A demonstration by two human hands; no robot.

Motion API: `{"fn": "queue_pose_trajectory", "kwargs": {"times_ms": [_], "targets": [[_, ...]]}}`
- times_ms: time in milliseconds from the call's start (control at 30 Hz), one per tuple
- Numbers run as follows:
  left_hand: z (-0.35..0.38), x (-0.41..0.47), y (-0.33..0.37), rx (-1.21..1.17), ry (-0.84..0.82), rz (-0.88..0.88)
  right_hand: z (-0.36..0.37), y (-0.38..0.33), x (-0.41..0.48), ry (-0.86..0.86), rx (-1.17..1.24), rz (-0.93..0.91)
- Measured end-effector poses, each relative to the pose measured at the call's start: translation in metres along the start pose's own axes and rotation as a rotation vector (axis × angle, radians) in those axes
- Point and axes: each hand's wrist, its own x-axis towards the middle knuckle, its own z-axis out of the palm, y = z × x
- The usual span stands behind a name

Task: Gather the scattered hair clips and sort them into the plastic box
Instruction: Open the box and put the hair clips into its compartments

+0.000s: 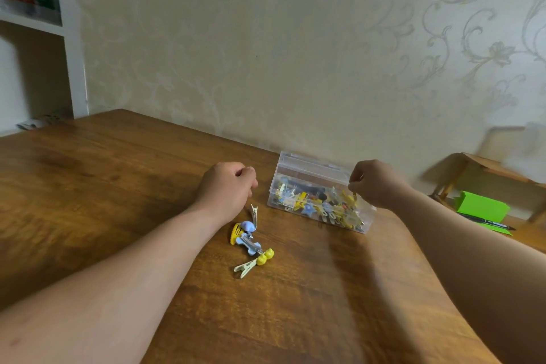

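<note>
A clear plastic box (310, 170) stands on the wooden table (118, 186) near the wall, lid tipped back, and holds several coloured hair clips. My right hand (376, 183) hovers over the box's right end and pinches a yellowish hair clip (353, 195) between fingertips and thumb. My left hand (227, 186) rests left of the box with its fingers curled into a fist; nothing shows in it. Just below it lies a small pile of loose clips (248, 241): a cream one, blue ones, a yellow one and a yellow duck clip (260, 261).
A green paper box (481, 207) with a pen (496, 225) beside it lies at the right, in front of a small wooden stand (472, 165). A white bookshelf (68, 38) stands at the far left. The wall runs right behind the box.
</note>
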Motion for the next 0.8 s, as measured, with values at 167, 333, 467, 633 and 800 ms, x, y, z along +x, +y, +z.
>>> {"fn": "queue_pose_trajectory", "kwargs": {"times_ms": [167,333,467,633,800], "targets": [[0.000,0.000,0.000,0.000,-0.004,0.003,0.000,-0.004,0.000,-0.029,-0.058,-0.039],[0.000,0.001,-0.001,0.005,-0.005,-0.002,0.001,-0.007,-0.003,-0.033,-0.059,-0.031],[0.000,0.000,0.000,0.009,-0.005,-0.009,-0.001,-0.009,-0.008,0.038,0.023,-0.030],[0.000,-0.001,0.003,-0.014,-0.015,-0.018,-0.013,-0.038,-0.040,0.249,0.368,-0.079],[-0.002,0.000,0.001,0.006,0.003,-0.028,-0.003,-0.098,-0.102,0.252,0.702,-0.197]]}}
